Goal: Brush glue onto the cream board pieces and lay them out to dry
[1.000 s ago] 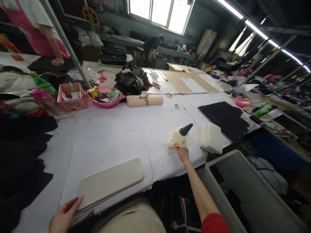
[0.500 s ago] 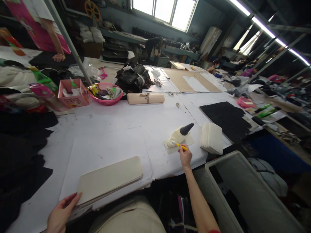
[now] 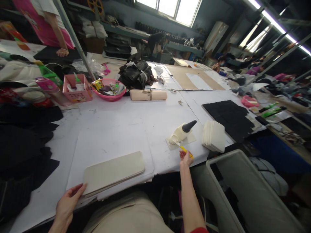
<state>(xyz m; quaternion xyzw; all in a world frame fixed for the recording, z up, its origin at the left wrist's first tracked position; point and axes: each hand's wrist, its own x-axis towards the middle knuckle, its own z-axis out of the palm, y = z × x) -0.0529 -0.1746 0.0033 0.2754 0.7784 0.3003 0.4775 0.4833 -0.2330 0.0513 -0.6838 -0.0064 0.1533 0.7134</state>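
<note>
My left hand (image 3: 68, 200) is at the near left corner of a stack of flat beige boards (image 3: 114, 171) with rounded ends, thumb and fingers closed at its edge. My right hand (image 3: 186, 158) grips a small brush (image 3: 183, 149) by its yellow handle. The brush's pale tip points at the rounded, open end of a cream glue container (image 3: 178, 133). That container lies tilted on a pale sheet (image 3: 190, 139), its dark conical end (image 3: 189, 126) pointing up and right. To its right leans a stack of cream rectangular pieces (image 3: 213, 136).
Black sheets lie at left (image 3: 21, 158) and right (image 3: 228, 119). A pink basket (image 3: 109, 94), a pink box (image 3: 77, 89) and a tied beige roll (image 3: 148, 95) stand farther back. A grey bin (image 3: 257, 187) is beside the table's right edge. A co-worker's hand (image 3: 62, 52) rests at upper left.
My right hand has drawn the brush slightly back toward me from the glue container, and its handle now slants more steeply. My left hand stays at the boards' corner. The view has shifted slightly.
</note>
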